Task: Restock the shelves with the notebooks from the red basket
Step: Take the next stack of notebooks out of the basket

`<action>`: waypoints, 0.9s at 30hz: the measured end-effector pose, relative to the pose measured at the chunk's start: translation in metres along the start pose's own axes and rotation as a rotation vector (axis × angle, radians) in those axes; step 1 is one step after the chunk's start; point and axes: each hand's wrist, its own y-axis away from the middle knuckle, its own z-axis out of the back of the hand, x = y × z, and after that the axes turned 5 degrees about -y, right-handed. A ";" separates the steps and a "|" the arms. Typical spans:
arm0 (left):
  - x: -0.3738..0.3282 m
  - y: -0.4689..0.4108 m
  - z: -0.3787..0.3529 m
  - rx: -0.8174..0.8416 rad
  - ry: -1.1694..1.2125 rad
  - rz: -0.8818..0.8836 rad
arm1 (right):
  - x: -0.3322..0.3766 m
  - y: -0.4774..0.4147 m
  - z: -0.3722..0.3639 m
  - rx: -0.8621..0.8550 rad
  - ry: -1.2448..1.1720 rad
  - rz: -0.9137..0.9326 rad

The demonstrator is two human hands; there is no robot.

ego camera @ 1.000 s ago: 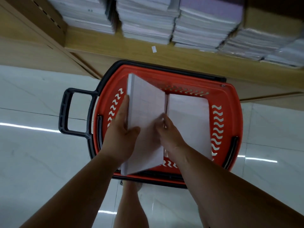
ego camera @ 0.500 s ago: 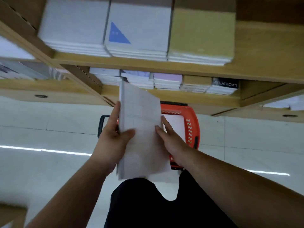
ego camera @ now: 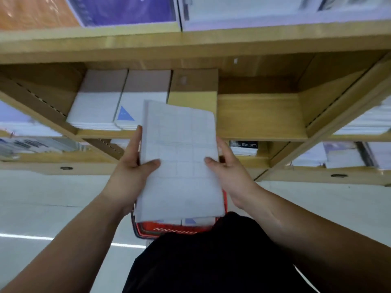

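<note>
Grip on notebooks (ego camera: pixel 179 144): left hand (ego camera: pixel 129 176), right hand (ego camera: pixel 230 172); "USIGN" cover (ego camera: pixel 243 144) behind

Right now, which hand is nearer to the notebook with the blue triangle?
Left. The left hand grips the held notebooks at their left edge, fingertips close to the blue-triangle notebook; the right hand grips their opposite edge.

Am reading only one word: "USIGN", white capitals on black cover (ego camera: pixel 243 144), lying atop pile on lower shelf (ego camera: pixel 249 160) just beyond my right hand (ego camera: pixel 230 172). Mark before U is showing too blurred to tell. Small white tag (ego camera: pixel 236 60) is sitting on front edge of upper shelf (ego camera: pixel 190 45), print too small to read. Notebooks (ego camera: pixel 179 157) I am holding are showing faint grid lines, no words. Blue triangle (ego camera: pixel 125 114) is showing on white cover, no lettering legible.
</note>
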 end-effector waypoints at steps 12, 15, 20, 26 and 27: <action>-0.010 -0.093 -0.159 0.206 -0.060 0.139 | 0.040 -0.020 0.150 -0.247 0.040 0.107; -0.005 -0.121 -0.183 0.214 -0.137 0.186 | 0.040 -0.034 0.167 -0.322 0.094 0.106; 0.007 -0.159 -0.198 0.187 -0.371 0.195 | 0.036 -0.067 0.172 -0.496 0.218 0.037; 0.033 -0.145 -0.183 0.202 -0.304 0.238 | 0.024 -0.114 0.169 -0.518 0.285 -0.006; 0.037 -0.139 -0.178 0.222 -0.250 0.228 | 0.024 -0.121 0.167 -0.516 0.268 0.001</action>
